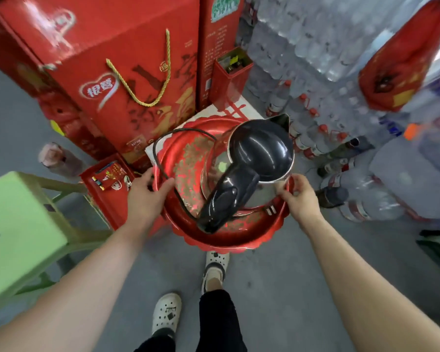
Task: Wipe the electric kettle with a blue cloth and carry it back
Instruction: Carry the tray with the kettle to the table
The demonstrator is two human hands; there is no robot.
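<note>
Two hands carry a round red tray with the electric kettle (261, 158) standing on it. The left hand (148, 191) is closed on the tray's rim (229, 243) at one side, thumb over the edge and fingers below; the right hand (299, 196) pinches the opposite rim, fingertips close to the kettle's steel wall. Between the two grips sits the kettle, nearer the right one, its black lid up and its power cord (168, 179) looped across the tray toward the left grip. Its long axis runs from the handle (219, 209), which points back toward the person between both grips, to the spout, which points away. No blue cloth shows anywhere. Wiping seems not yet possible while both grips are occupied, so the tray probably needs setting down first; the green stool (18, 224) lies beyond the left grip.
</note>
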